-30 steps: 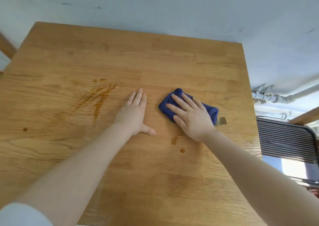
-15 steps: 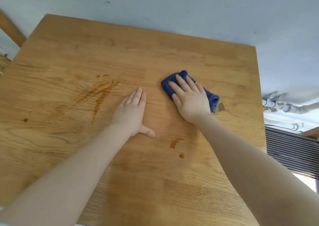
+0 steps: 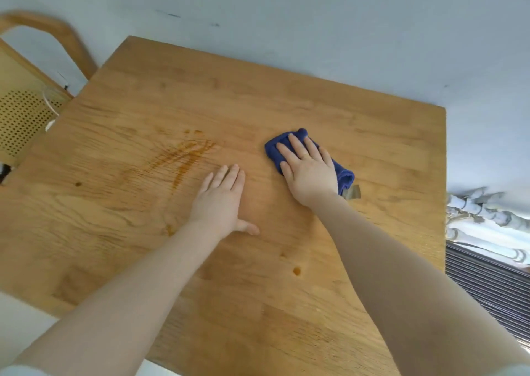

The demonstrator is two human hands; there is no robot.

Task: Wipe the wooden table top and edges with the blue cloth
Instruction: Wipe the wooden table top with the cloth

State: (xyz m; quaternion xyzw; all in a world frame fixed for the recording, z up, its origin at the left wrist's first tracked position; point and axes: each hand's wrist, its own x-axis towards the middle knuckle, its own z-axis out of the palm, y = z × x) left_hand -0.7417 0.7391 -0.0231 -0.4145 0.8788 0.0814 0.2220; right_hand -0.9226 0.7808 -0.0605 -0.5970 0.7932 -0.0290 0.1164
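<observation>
The cloth [image 3: 342, 176] is soft and light, folded small, so it probably slides easily; I think the flat palm on top is the best hold. It lies on the counter [image 3: 315, 97], right of centre, under the right hand [image 3: 308, 167], whose fingers [image 3: 295, 143] are straight and slightly spread. The left hand [image 3: 222, 200] rests flat beside it, fingers together, thumb out. Brown streaks [image 3: 183, 157] stay on the wood; a chair [image 3: 25, 108] stands left, a pale wall [image 3: 315, 16] behind
</observation>
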